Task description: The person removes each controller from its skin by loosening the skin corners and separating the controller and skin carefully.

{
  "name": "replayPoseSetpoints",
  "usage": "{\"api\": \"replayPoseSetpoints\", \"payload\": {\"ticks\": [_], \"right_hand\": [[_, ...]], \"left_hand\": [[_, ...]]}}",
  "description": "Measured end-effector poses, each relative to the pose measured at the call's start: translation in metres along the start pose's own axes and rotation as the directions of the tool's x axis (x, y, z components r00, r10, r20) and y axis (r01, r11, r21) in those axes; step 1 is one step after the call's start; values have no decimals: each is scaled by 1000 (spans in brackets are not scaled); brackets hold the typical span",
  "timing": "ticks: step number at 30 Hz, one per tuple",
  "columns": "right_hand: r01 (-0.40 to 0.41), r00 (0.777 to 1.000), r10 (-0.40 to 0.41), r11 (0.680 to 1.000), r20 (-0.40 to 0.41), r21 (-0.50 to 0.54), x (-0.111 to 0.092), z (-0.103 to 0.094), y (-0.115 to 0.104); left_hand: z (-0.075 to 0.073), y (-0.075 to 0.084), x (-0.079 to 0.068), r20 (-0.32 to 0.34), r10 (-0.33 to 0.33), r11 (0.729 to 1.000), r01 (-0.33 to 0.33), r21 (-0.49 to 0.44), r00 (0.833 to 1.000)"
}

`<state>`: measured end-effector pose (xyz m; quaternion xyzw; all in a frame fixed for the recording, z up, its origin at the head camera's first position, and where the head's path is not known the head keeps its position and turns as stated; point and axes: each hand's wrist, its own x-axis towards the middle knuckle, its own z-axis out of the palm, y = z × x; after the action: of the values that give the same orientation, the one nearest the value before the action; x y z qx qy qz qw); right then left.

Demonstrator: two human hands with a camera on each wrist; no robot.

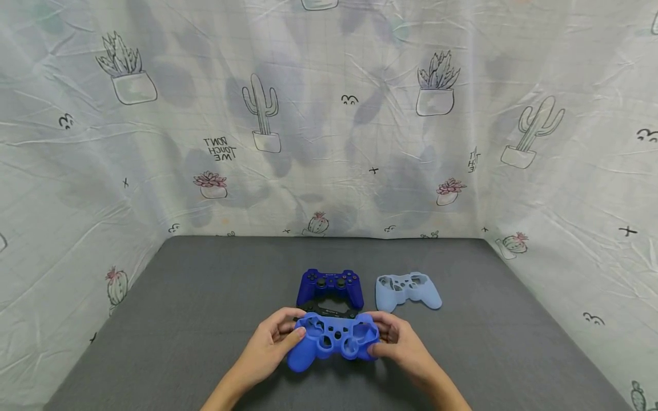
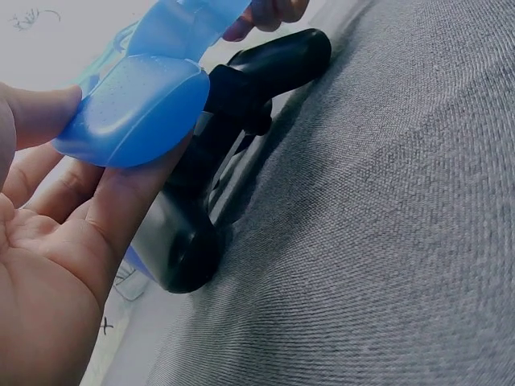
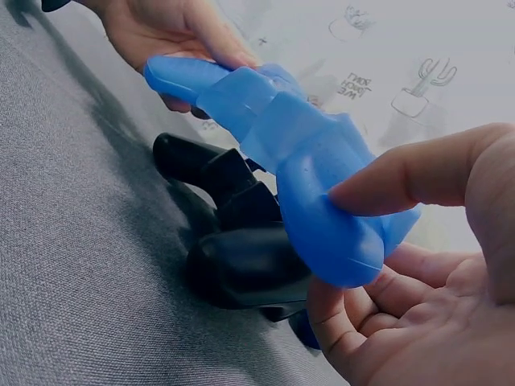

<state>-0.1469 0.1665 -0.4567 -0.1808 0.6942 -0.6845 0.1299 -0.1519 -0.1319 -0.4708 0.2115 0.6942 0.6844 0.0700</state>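
Both hands hold a blue silicone controller cover (image 1: 337, 337) up over the table, one at each end. My left hand (image 1: 271, 342) pinches its left grip, thumb on top and fingers underneath, as the left wrist view shows. At the other end my right hand (image 1: 403, 345) pinches the right grip between thumb and fingers. The cover is hollow, with button and stick openings facing up. Just beyond and below it lies a black game controller (image 3: 249, 265), mostly hidden by the cover in the head view. Behind that sits a dark blue game controller (image 1: 330, 283).
To the right of the dark blue controller lies a light blue silicone cover (image 1: 408, 290). The table has a grey cloth top (image 1: 216, 285). White curtains (image 1: 319, 114) printed with cacti hang along its back and both sides.
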Motion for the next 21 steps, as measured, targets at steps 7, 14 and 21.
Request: {"api": "replayPoseSetpoints", "payload": {"ticks": [7,14,21], "right_hand": [[-4,1000,5,1000,-27,21,1,0,-1],[-36,994,39,999,-98,23,0,3,-1],[-68,966,72,997,-248,23,2,4,2]], "left_hand": [[0,-1,1,-12,-11,1000,11,2,1000],[-1,-4,1,2,5,1000,-5,-22,1000],[-2,-6,1,-19,24,999,-25,-31,1000]]}}
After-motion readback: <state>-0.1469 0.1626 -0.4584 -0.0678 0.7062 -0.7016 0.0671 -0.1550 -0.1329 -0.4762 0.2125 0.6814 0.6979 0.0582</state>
